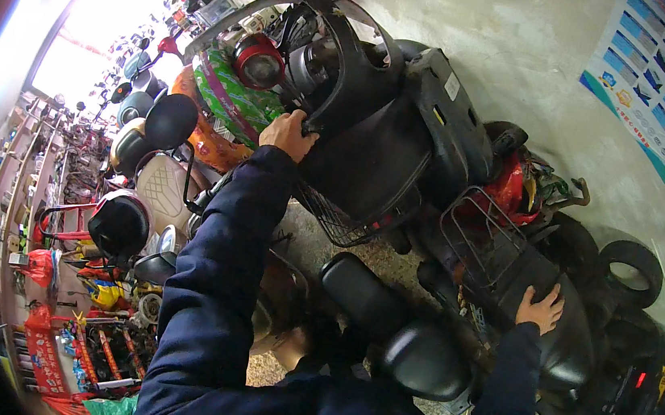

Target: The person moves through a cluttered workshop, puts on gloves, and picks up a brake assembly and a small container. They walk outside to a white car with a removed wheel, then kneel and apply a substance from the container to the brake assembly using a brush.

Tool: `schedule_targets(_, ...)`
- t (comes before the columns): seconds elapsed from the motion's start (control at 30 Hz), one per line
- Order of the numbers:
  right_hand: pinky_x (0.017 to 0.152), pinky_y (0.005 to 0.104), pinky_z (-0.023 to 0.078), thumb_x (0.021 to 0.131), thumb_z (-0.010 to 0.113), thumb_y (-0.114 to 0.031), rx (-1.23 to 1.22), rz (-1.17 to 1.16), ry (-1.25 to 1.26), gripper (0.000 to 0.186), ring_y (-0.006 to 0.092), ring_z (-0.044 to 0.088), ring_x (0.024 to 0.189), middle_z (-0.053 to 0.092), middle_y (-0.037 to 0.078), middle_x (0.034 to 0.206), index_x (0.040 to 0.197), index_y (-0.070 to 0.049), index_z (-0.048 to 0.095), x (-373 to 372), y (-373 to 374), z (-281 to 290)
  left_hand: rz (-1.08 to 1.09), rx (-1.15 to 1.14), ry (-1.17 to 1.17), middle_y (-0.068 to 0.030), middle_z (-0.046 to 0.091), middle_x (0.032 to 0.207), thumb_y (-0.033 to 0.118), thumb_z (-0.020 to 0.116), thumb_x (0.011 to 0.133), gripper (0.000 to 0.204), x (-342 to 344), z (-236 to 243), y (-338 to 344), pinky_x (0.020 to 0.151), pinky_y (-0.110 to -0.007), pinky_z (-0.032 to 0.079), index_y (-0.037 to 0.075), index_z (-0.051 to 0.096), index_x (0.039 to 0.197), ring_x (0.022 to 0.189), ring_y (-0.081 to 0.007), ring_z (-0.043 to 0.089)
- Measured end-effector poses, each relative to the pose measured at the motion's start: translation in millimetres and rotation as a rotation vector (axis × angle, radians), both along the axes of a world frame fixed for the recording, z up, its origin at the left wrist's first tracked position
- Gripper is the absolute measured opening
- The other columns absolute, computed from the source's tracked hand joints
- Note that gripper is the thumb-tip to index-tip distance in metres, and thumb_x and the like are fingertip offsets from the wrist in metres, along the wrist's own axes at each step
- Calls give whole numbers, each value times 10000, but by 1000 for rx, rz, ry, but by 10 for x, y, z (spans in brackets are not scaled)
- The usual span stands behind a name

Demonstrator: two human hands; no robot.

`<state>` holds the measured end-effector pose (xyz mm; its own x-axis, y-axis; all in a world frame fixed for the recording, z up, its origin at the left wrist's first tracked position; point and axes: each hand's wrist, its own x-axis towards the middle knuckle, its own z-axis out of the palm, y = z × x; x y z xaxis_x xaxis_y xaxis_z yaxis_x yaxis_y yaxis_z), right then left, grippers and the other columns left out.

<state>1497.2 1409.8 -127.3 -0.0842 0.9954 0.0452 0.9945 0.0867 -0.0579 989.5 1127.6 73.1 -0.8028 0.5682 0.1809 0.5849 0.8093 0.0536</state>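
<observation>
My left hand [290, 134] is closed at the near edge of a large black scooter body panel [362, 158], its fingers curled round a dark part I cannot fully make out. A curved black arch [344, 63] rises behind it, beside a round red-rimmed lamp [259, 62]. To the right, my right hand [541, 309] lies with fingers spread on a long black scooter seat [565, 341]. A thin metal rack [482, 235] stands just left of that hand. Between my arms, below, is another black padded seat [364, 292] with a rounded black piece [428, 359] next to it.
Close by on the left crowd a round mirror [171, 121], a beige seat [163, 186] and a green packet [235, 92]. Shelves [12, 206] packed with parts line the far left. Tyres [634, 272] lean near the right wall, under a poster [658, 76].
</observation>
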Motion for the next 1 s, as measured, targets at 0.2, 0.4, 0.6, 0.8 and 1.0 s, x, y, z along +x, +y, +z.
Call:
schedule_targets(0.2, 1003, 580, 349, 849, 547, -553, 47, 21, 8, 729, 377, 347, 1332, 361, 169, 1456, 1459, -226, 317, 7, 8, -28, -36, 89, -42, -193, 668, 840, 336, 662, 820, 339, -113, -131, -3, 732, -464, 501, 59, 642, 1015, 850, -392, 642)
schedule_targets(0.4, 1002, 580, 349, 849, 550, -554, 33, 5, 5, 723, 377, 348, 1331, 359, 174, 1458, 1454, -230, 325, -4, -2, -29, -110, 277, -231, -210, 661, 797, 291, 617, 869, 278, -323, -182, -56, 710, -446, 496, 22, 684, 890, 825, -395, 643)
schedule_targets(0.6, 1005, 587, 344, 857, 551, -552, 21, -3, -14, 718, 375, 348, 1332, 346, 188, 1462, 1460, -241, 318, -18, -12, -22, -101, 454, -505, -167, 669, 768, 230, 581, 881, 282, -557, -209, -170, 722, -364, 491, -37, 669, 906, 753, -226, 651)
schedule_targets(0.8, 1016, 574, 343, 857, 552, -552, -2, -4, -24, 714, 366, 345, 1337, 337, 190, 1467, 1458, -245, 320, -22, -13, -17, -281, 413, -477, -47, 649, 769, 151, 685, 788, 222, -535, -221, -208, 694, -305, 478, -29, 654, 914, 742, -111, 586)
schedule_targets(1.0, 1017, 569, 343, 852, 553, -556, -4, -12, -31, 717, 358, 359, 1328, 348, 185, 1459, 1456, -243, 325, -16, -18, -25, -213, 277, -271, -174, 667, 837, 193, 723, 716, 275, -363, -121, -124, 728, -400, 499, 19, 666, 922, 821, -323, 644)
